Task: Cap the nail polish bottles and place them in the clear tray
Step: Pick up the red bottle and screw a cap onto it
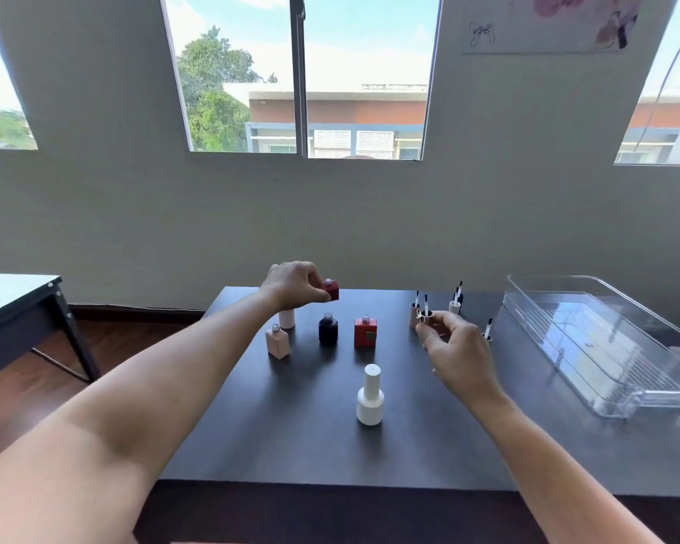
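Observation:
My left hand [293, 284] pinches a small dark red uncapped bottle [330, 289], lifted above the table's far side. My right hand [454, 349] holds a silver cap with its brush pointing up [426, 315]. On the dark table [291, 445] stand several open bottles: a pale pink square one [277, 340], another pink one [287, 318] behind it, a dark round one [328, 329] and a red square one [365, 331]. A white capped bottle [370, 396] stands nearer to me. The clear tray [605, 339] lies at the right, with nothing in it.
Several loose caps with brushes up stand near the right hand: one pink [414, 312], one white [455, 304], another [487, 331] beside the tray. A second dark table [12, 304] stands at the left. A wall with windows rises behind the table.

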### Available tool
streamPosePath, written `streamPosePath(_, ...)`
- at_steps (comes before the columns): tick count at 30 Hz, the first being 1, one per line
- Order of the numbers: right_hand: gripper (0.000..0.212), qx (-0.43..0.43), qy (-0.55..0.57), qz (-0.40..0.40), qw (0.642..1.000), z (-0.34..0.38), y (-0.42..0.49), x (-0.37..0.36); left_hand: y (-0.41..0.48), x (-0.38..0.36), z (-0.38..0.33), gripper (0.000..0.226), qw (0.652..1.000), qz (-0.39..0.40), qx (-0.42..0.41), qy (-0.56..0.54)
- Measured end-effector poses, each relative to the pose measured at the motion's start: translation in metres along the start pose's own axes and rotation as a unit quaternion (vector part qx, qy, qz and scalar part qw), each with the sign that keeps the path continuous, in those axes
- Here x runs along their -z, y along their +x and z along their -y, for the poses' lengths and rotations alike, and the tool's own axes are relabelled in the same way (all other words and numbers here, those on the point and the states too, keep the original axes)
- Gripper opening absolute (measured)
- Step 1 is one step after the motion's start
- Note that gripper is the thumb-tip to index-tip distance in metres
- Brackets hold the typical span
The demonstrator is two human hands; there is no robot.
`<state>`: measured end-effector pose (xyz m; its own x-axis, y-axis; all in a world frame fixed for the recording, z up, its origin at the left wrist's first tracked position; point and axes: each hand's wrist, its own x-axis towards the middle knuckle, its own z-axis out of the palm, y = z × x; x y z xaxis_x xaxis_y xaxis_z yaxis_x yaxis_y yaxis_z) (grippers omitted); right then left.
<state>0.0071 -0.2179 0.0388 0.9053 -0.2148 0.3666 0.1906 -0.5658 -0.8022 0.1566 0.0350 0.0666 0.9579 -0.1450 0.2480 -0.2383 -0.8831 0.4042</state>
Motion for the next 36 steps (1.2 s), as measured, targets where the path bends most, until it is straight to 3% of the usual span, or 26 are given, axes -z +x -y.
streamPosePath(5,0.016,0.001,0.041,0.011,0.999,0.012,-0.001,0.011,-0.018,0.032,-0.014,0.019,0.982,-0.035,0.001,-0.187)
streamPosePath(9,0.027,0.025,0.071,0.0,0.997,0.027,-0.003,0.021,-0.056,0.043,-0.029,0.018,0.949,-0.008,-0.032,-0.312)
streamPosePath(15,0.012,0.053,0.136,-0.025,0.989,0.047,-0.015,0.033,-0.13,0.027,-0.043,0.027,0.912,-0.01,-0.03,-0.409)
streamPosePath(23,0.027,0.075,0.13,0.017,0.989,0.052,-0.034,0.033,-0.175,0.001,-0.049,0.022,0.903,-0.024,-0.002,-0.429)
streamPosePath(36,0.013,0.089,0.039,0.039,0.994,0.049,-0.048,0.025,-0.188,0.004,-0.062,0.033,0.9,-0.061,-0.033,-0.429)
